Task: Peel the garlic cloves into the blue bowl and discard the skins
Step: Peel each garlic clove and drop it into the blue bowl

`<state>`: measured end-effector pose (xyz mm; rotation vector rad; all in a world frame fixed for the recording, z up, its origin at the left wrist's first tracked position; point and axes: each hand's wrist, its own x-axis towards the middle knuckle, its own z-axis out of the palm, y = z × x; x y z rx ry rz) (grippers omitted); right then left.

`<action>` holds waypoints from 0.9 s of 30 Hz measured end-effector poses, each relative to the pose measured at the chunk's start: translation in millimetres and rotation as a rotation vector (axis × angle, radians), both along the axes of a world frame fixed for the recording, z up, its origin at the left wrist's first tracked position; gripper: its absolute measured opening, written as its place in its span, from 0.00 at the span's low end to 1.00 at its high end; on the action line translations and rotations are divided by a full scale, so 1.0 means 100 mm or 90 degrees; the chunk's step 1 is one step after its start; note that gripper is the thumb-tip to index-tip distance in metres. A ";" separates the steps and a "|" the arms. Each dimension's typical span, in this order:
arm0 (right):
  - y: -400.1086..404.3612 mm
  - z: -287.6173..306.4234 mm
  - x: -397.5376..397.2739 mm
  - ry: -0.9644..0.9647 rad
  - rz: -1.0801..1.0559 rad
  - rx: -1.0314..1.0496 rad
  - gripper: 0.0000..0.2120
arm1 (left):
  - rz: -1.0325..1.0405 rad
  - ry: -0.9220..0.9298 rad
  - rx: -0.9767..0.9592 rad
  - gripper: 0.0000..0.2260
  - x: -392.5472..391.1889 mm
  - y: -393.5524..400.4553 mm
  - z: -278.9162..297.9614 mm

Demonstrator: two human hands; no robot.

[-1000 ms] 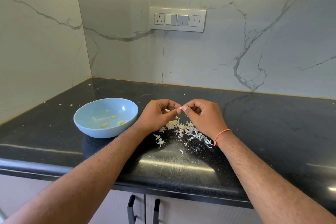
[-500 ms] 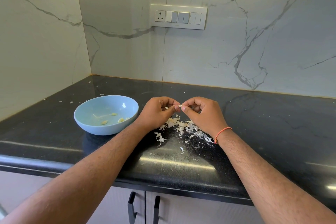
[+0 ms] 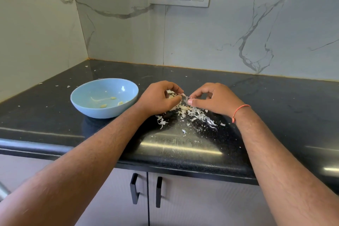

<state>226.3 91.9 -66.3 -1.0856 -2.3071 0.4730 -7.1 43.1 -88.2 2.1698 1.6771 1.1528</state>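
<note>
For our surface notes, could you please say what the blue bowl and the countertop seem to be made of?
Blue bowl: smooth glossy glaze or plastic, judging by its soft highlights; ceramic or melamine, unclear. Countertop: polished, speckled black stone, likely granite, with mirror-like reflections.

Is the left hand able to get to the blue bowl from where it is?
Probably yes. The left hand is beside the blue bowl with only bare counter between them, though its fingers are busy pinching a garlic clove.
</note>
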 end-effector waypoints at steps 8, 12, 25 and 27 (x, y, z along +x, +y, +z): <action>0.06 -0.06 -0.05 -0.086 0.038 -0.034 0.03 | -0.113 0.151 0.003 0.06 -0.05 0.02 -0.03; 0.06 -0.06 -0.06 -0.098 0.040 -0.013 0.02 | -0.108 0.168 0.016 0.06 -0.05 0.06 -0.05; 0.07 -0.10 -0.07 0.067 0.020 0.030 0.08 | -0.040 0.046 -0.001 0.10 -0.03 0.08 -0.05; 0.05 -0.10 -0.10 0.101 0.026 0.042 0.10 | -0.047 0.029 0.000 0.10 -0.03 0.07 -0.05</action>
